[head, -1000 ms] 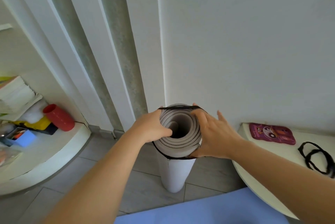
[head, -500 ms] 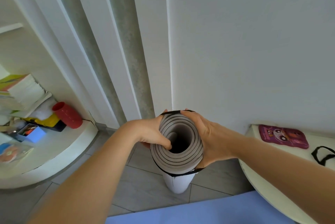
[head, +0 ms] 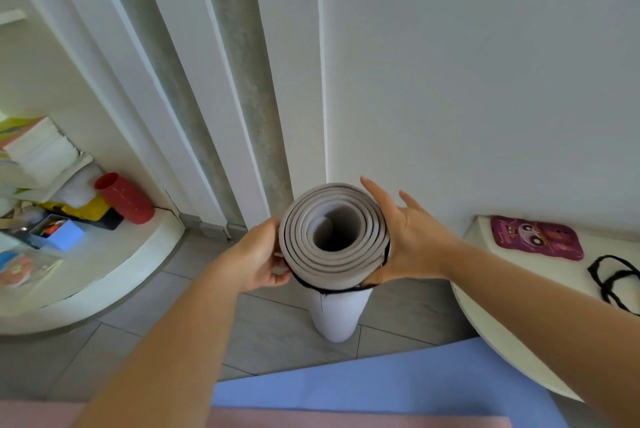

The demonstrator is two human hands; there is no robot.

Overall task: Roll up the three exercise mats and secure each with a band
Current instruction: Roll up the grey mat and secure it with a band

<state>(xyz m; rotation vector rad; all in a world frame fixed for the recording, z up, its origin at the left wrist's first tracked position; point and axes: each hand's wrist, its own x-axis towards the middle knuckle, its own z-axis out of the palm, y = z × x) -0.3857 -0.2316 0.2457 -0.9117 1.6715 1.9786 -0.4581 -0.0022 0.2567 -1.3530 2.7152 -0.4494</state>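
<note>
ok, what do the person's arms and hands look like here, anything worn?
Both forearms are bare right to the frame edge, with no sleeves in view. The left hand and right hand are ungloved, with no watch, bracelet or ring visible on the sides the camera shows.

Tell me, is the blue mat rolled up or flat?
Flat. The blue mat lies spread on the floor, with no coil showing.

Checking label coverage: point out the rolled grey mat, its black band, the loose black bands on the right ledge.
rolled grey mat (head: 298,244), head view, spiral end face.
black band (head: 308,284), head view, stretch below near rim.
loose black bands (head: 603,284), head view, strap loop.
</note>
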